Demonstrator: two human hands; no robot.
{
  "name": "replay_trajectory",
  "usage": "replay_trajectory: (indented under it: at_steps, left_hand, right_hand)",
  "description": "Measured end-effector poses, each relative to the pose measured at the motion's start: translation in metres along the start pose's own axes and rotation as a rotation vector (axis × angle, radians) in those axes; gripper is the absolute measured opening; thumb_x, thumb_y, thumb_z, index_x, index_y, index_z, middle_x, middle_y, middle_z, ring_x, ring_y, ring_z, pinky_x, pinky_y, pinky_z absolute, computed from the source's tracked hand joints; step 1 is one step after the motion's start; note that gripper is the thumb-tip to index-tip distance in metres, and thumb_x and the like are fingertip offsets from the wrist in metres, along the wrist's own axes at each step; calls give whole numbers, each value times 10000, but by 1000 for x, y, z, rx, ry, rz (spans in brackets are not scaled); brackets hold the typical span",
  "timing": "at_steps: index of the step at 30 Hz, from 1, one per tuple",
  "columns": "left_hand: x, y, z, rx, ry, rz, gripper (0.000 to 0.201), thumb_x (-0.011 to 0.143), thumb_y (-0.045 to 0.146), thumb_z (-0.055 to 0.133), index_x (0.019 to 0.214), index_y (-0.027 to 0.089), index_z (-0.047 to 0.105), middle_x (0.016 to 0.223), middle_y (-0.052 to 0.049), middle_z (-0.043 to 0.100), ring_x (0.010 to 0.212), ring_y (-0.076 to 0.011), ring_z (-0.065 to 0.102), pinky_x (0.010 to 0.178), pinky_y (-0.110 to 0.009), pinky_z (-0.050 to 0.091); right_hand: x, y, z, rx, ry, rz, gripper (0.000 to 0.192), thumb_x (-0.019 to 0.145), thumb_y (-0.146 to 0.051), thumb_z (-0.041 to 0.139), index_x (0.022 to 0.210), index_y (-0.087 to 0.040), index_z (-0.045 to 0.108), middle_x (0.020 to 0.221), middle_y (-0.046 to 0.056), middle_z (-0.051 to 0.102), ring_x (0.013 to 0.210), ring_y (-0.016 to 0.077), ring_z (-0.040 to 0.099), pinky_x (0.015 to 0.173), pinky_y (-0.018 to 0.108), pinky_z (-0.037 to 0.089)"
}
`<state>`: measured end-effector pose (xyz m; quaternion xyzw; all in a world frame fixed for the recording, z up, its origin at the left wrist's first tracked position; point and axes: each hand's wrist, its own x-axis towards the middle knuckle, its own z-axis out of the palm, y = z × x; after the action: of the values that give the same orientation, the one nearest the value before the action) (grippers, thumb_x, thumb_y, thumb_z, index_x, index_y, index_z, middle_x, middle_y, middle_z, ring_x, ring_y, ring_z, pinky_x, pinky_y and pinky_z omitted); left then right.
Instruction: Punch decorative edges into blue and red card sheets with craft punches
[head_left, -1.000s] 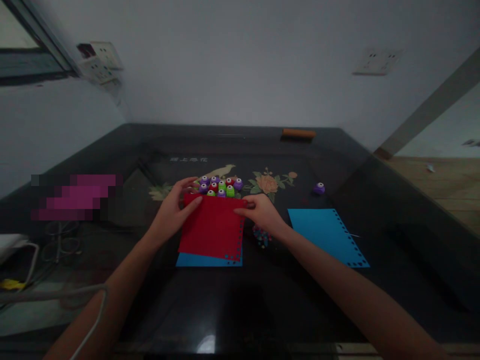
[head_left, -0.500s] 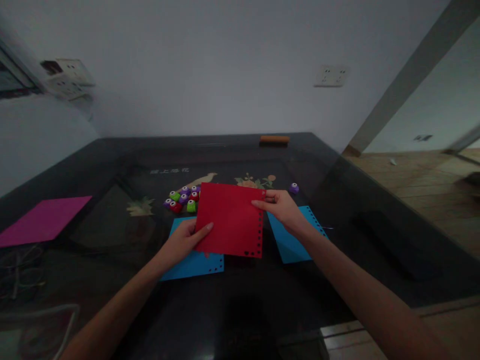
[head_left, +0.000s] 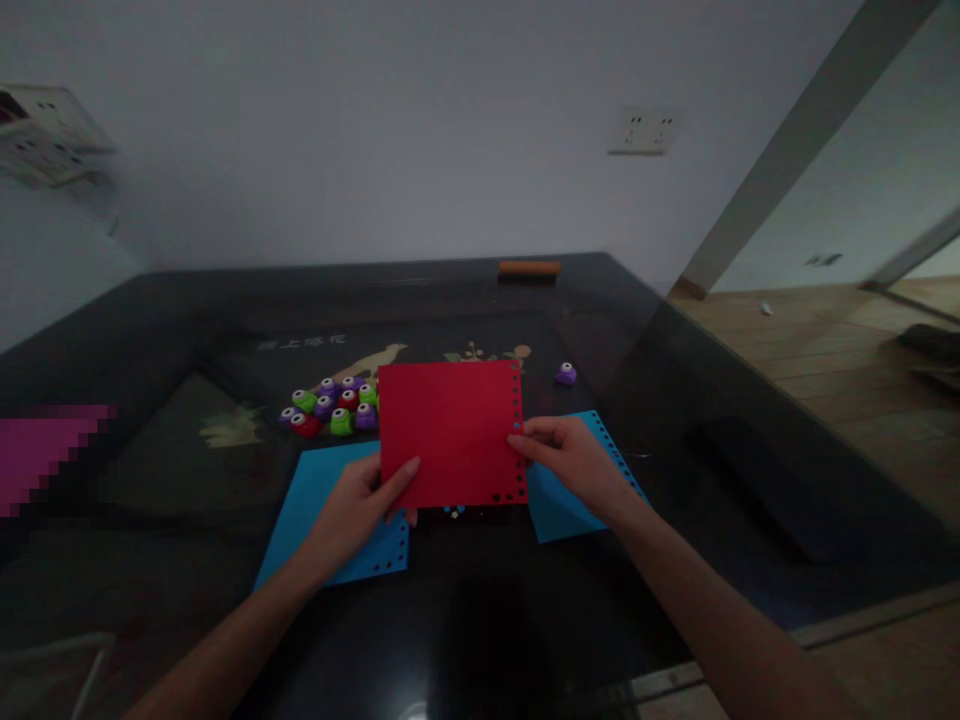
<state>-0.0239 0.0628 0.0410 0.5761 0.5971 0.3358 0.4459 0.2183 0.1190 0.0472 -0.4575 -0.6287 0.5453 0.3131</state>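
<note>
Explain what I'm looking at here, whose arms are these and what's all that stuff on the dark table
The picture comes from a camera worn on a person's head, looking forward and down, so the two bare arms are that person's own. The left hand and right hand hold a red paper sheet with punched holes along its right and bottom edges. Beneath it, on the glossy black table, lie two blue sheets, one left and one right. Behind sits a cluster of small coloured paper punches, with a lone purple punch apart at right.

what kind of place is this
Probably a room at home, set up for paper craft: a dark glass-topped table with small punches, wall sockets, and a wooden floor.
</note>
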Motion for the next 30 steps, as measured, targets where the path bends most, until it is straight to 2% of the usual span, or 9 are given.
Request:
replay_trajectory:
  at_steps: [9, 19, 30]
  left_hand:
    - [-1, -4, -5, 39, 71, 15, 374, 820, 506, 512, 637, 182, 546, 493, 6, 592, 436, -116, 456, 432, -219, 341]
    - [-2, -3, -7, 22, 86, 43, 379, 837, 466, 509, 595, 176, 542, 483, 15, 561, 434, -103, 441, 437, -213, 336]
    - [-2, -1, -6, 14, 87, 13, 372, 819, 483, 516, 609, 177, 540, 473, 20, 549, 432, -109, 438, 440, -218, 327]
  right_hand:
    - [0, -2, 1, 14, -42, 17, 203, 807, -339, 595, 691, -181, 645, 652, 5, 618, 652, 137, 550, 640, 282, 432]
    - [0, 1, 1, 68, -60, 6, 247, 828, -393, 576, 733, -180, 658, 705, 28, 657, 693, 159, 597, 682, 309, 461]
    - [1, 1, -1, 82, -41, 4, 271, 866, -405, 543, 792, -194, 697, 753, 38, 704, 691, 154, 629, 673, 304, 482]
